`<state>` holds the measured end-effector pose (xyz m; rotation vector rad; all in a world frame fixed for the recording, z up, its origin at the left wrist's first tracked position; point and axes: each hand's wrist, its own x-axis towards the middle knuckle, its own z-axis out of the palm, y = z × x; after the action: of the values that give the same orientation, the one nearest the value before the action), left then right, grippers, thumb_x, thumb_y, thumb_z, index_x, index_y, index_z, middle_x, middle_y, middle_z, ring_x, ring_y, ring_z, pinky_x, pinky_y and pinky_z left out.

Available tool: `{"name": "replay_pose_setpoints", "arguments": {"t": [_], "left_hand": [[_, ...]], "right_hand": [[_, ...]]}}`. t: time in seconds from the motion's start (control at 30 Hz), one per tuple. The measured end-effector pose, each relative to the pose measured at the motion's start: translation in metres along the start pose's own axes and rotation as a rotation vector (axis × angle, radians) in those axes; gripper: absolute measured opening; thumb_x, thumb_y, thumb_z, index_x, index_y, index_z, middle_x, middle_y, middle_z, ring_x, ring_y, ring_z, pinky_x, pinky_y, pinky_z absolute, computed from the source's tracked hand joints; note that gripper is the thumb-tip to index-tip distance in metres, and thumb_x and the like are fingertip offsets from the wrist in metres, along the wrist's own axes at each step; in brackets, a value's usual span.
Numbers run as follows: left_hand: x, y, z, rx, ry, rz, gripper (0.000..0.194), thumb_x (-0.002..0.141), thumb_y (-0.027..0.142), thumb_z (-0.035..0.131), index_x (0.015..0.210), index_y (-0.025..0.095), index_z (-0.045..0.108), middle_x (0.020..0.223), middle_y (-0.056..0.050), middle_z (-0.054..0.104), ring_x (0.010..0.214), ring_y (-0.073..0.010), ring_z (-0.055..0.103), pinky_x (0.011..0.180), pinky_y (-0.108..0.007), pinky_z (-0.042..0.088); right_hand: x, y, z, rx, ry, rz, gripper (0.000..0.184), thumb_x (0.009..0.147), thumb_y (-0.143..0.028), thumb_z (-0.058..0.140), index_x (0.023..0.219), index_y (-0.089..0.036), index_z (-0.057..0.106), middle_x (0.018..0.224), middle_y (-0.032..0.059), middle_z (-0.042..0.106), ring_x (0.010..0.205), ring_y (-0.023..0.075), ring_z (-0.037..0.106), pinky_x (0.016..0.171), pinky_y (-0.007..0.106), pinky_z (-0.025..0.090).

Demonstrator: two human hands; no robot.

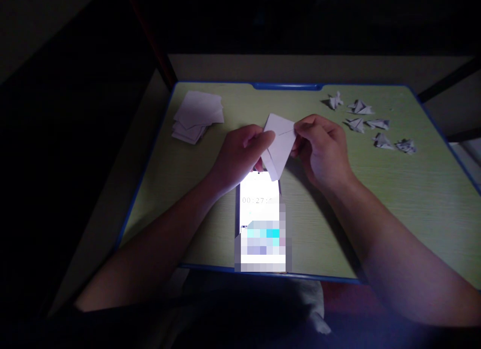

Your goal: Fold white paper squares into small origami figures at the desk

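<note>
A folded white sheet of paper [280, 143] is held up above the table, tapering to a narrow lower end, with crease lines across it. My left hand [246, 151] pinches its left edge, the thumb lying on the front face. At the upper right corner, my right hand [319, 143] grips the paper between thumb and fingers. Directly below the paper lies a lit phone [259, 198] with timer digits on its screen; its lower part is blurred out.
A loose stack of white paper sheets [199, 111] lies at the table's back left. Several small folded paper figures [361, 107] sit at the back right. The green table [180, 188] has a blue rim, with a blue handle piece [287, 86] at the far edge. Surroundings are dark.
</note>
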<state>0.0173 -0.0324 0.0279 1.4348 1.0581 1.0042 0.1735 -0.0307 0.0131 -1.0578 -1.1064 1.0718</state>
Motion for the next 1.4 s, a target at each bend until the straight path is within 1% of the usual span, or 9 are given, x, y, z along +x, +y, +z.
{"name": "replay_pose_setpoints", "arguments": {"t": [0.2,0.37,0.5,0.63,0.73,0.87,1.03,1.23,1.4], "left_hand": [[-0.0005,-0.001,-0.0001,-0.002,0.009,-0.004,0.033,0.092,0.018,0.054,0.059,0.015,0.049,0.044,0.007,0.051,0.036,-0.0034,0.049,0.038,-0.014,0.034],[-0.0017,0.0001,-0.0008,0.031,-0.028,-0.004,0.035,0.091,0.019,0.054,0.057,0.016,0.047,0.043,0.006,0.049,0.036,-0.0043,0.049,0.036,-0.014,0.033],[-0.003,0.0009,0.0004,0.025,-0.009,-0.024,0.033,0.09,0.024,0.057,0.059,0.016,0.047,0.049,0.006,0.05,0.04,-0.0042,0.051,0.037,-0.014,0.034],[-0.0034,0.0006,0.0014,0.043,-0.012,-0.029,0.031,0.089,0.027,0.057,0.061,0.016,0.049,0.052,0.005,0.051,0.042,-0.0052,0.052,0.038,-0.015,0.036],[-0.0032,0.0006,0.0013,0.053,0.001,-0.023,0.028,0.087,0.024,0.056,0.061,0.017,0.048,0.053,0.004,0.051,0.043,-0.0068,0.05,0.039,-0.018,0.037],[-0.0026,0.0006,0.0008,0.094,0.003,0.0,0.028,0.085,0.02,0.056,0.058,0.018,0.046,0.052,0.005,0.047,0.045,-0.0076,0.046,0.042,-0.021,0.034],[-0.0022,-0.001,0.0003,0.169,0.017,0.075,0.027,0.085,0.023,0.057,0.061,0.017,0.046,0.054,0.005,0.046,0.052,-0.0078,0.045,0.048,-0.022,0.032],[-0.0031,-0.0022,-0.001,0.212,0.02,0.112,0.029,0.083,0.021,0.057,0.057,0.017,0.044,0.055,0.004,0.042,0.054,-0.0079,0.041,0.05,-0.023,0.027],[-0.0034,-0.0041,-0.0007,0.17,0.014,0.105,0.034,0.083,0.025,0.056,0.055,0.018,0.039,0.053,0.005,0.038,0.053,-0.0078,0.039,0.05,-0.024,0.026]], "right_hand": [[-0.0001,-0.0001,0.0005,0.032,-0.034,0.016,0.019,0.076,-0.02,0.065,0.058,-0.023,0.062,0.05,-0.0029,0.055,0.043,0.0086,0.046,0.044,0.026,0.031],[-0.0004,-0.0011,-0.0006,0.074,-0.051,0.019,0.02,0.075,-0.018,0.065,0.057,-0.022,0.06,0.048,-0.0035,0.056,0.042,0.0078,0.046,0.043,0.025,0.031],[-0.0014,-0.0018,-0.0006,0.078,-0.068,0.037,0.017,0.072,-0.015,0.062,0.057,-0.021,0.058,0.046,-0.0048,0.055,0.041,0.0073,0.046,0.043,0.025,0.032],[-0.0028,-0.0009,0.0002,0.036,-0.082,0.028,0.019,0.077,-0.019,0.062,0.059,-0.022,0.056,0.05,-0.0054,0.052,0.043,0.0075,0.045,0.044,0.025,0.033],[-0.0038,0.0001,0.0007,0.024,-0.106,0.016,0.02,0.08,-0.024,0.065,0.061,-0.022,0.057,0.051,-0.0048,0.052,0.045,0.008,0.045,0.045,0.026,0.033],[-0.0038,0.0018,0.0002,0.01,-0.149,0.017,0.019,0.079,-0.024,0.067,0.06,-0.022,0.06,0.05,-0.0034,0.052,0.044,0.0092,0.045,0.046,0.028,0.031],[-0.0032,0.0042,-0.0016,-0.035,-0.165,0.012,0.017,0.078,-0.024,0.067,0.062,-0.025,0.063,0.051,-0.0029,0.052,0.046,0.0108,0.045,0.047,0.029,0.032],[-0.0053,0.005,-0.0011,-0.02,-0.229,0.052,0.017,0.077,-0.024,0.066,0.061,-0.022,0.063,0.049,-0.0045,0.053,0.044,0.0091,0.044,0.045,0.027,0.029],[-0.0057,0.0046,-0.0004,-0.036,-0.244,0.058,0.018,0.076,-0.022,0.065,0.058,-0.023,0.062,0.048,-0.0048,0.052,0.044,0.0095,0.043,0.045,0.027,0.029]]}}
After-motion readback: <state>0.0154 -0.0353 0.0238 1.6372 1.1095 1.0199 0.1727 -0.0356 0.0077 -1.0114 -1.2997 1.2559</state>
